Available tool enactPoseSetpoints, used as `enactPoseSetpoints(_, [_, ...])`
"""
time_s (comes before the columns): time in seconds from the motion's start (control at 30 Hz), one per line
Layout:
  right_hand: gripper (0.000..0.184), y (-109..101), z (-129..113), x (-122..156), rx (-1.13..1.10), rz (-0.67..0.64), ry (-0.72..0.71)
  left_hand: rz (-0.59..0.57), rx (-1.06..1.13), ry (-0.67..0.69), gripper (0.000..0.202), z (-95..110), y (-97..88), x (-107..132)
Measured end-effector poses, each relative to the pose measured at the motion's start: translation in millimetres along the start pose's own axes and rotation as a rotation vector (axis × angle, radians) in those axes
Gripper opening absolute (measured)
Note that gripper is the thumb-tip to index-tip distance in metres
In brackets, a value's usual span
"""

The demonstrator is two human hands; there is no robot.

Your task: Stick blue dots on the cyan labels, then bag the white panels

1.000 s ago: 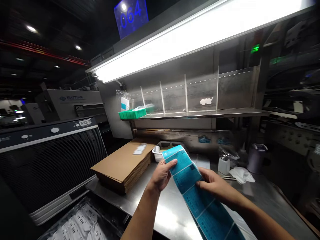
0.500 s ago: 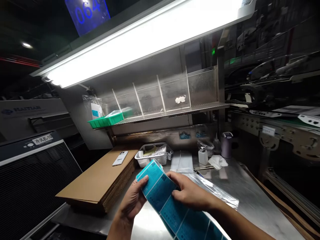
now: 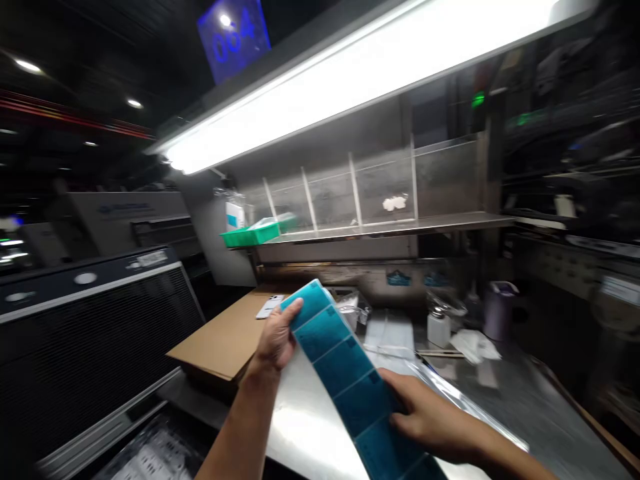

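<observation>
- The blue label strip [image 3: 345, 373] is held up over the tabletop [image 3: 295, 420], its upper end near the centre of the frame and its lower part running out at the bottom edge, right of centre.
- Its long axis slants from upper left to lower right, directly between the two hands; pale lines cross it at intervals, marking off segment after segment.
- The left hand [image 3: 276, 337] is at the strip's upper end, on the left edge: thumb laid over the printed face, the other fingers mostly out of sight underneath, so that corner is pinched.
- The right hand [image 3: 423, 410] is lower in the frame, on the strip's right edge, with the thumb on the face and the remaining fingers curled; their tips are hidden, but it appears to pinch the strip.
- So the left hand is the nearer to the upper end, and the right hand the nearer to the length leaving the frame; the strip's far end cannot be seen.
- Left of the upper end lies a cardboard stack [image 3: 220, 337] bearing a phone [image 3: 269, 307]; just behind that end is a partly covered white basket [image 3: 349, 315].
</observation>
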State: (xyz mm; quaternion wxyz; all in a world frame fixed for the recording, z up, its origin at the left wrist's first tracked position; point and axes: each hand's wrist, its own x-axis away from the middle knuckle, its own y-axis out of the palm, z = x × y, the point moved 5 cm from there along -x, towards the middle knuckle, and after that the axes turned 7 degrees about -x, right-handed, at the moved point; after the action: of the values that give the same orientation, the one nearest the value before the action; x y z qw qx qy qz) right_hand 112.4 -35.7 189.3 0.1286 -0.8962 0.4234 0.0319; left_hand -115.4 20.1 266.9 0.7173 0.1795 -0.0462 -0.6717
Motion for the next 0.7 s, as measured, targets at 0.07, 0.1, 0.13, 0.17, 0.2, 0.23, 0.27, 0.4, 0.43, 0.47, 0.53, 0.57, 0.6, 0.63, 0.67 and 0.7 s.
enactPoseSetpoints(0.07, [0.052, -6.3, -7.5, -5.2, -0.112, -0.026, -0.004, -0.083, -0.013, 0.052, 0.030, 7.4, 11.3, 2.3])
enactPoseSetpoints(0.1, [0.051, -9.8, -13.4, -10.4, -0.173, -0.035, -0.008, -0.130, -0.027, 0.076, 0.031, 9.8, 17.8, 4.3])
enactPoseSetpoints(0.13, [0.051, -13.2, -20.1, -16.9, -0.226, -0.035, -0.009, -0.175, -0.043, 0.096, 0.031, 11.2, 24.3, 6.7])
enactPoseSetpoints(0.17, [0.050, -16.1, -27.3, -23.9, -0.266, -0.023, -0.009, -0.211, -0.063, 0.112, 0.032, 12.0, 30.4, 9.5])
enactPoseSetpoints(0.2, [0.051, -18.3, -34.3, -30.7, -0.290, -0.001, -0.008, -0.233, -0.083, 0.128, 0.033, 12.5, 35.8, 12.6])
enactPoseSetpoints(0.23, [0.051, -19.8, -40.9, -36.6, -0.299, 0.029, -0.013, -0.242, -0.102, 0.144, 0.033, 13.1, 40.4, 15.8])
enactPoseSetpoints(0.27, [0.051, -20.5, -46.7, -41.4, -0.299, 0.061, -0.025, -0.242, -0.120, 0.164, 0.033, 14.1, 44.2, 19.0])
enactPoseSetpoints(0.4, [0.046, -15.9, -59.5, -46.0, -0.287, 0.108, -0.080, -0.205, -0.156, 0.277, 0.046, 24.3, 53.4, 31.9])
enactPoseSetpoints(0.43, [0.045, -14.5, -60.3, -44.5, -0.290, 0.107, -0.075, -0.193, -0.159, 0.299, 0.053, 27.4, 54.8, 34.7])
enactPoseSetpoints(0.47, [0.045, -13.3, -61.1, -42.6, -0.296, 0.103, -0.065, -0.180, -0.162, 0.317, 0.059, 30.4, 56.2, 37.3])
enactPoseSetpoints(0.53, [0.045, -12.3, -64.0, -38.6, -0.312, 0.095, -0.042, -0.152, -0.174, 0.341, 0.062, 35.5, 58.9, 41.3])
enactPoseSetpoints(0.57, [0.045, -12.6, -66.6, -36.9, -0.314, 0.092, -0.038, -0.141, -0.179, 0.353, 0.063, 37.8, 60.3, 42.7])
enactPoseSetpoints(0.6, [0.046, -13.3, -69.9, -35.8, -0.311, 0.092, -0.038, -0.133, -0.182, 0.363, 0.064, 39.9, 61.7, 43.6])
enactPoseSetpoints(0.63, [0.045, -14.5, -73.7, -35.1, -0.305, 0.096, -0.045, -0.136, -0.184, 0.371, 0.065, 41.5, 63.4, 44.0])
enactPoseSetpoints(0.67, [0.045, -16.0, -77.6, -34.8, -0.299, 0.103, -0.056, -0.144, -0.183, 0.377, 0.067, 42.9, 65.0, 43.8])
enactPoseSetpoints(0.7, [0.045, -17.7, -81.1, -34.8, -0.292, 0.110, -0.065, -0.154, -0.178, 0.384, 0.069, 44.1, 66.6, 43.1])
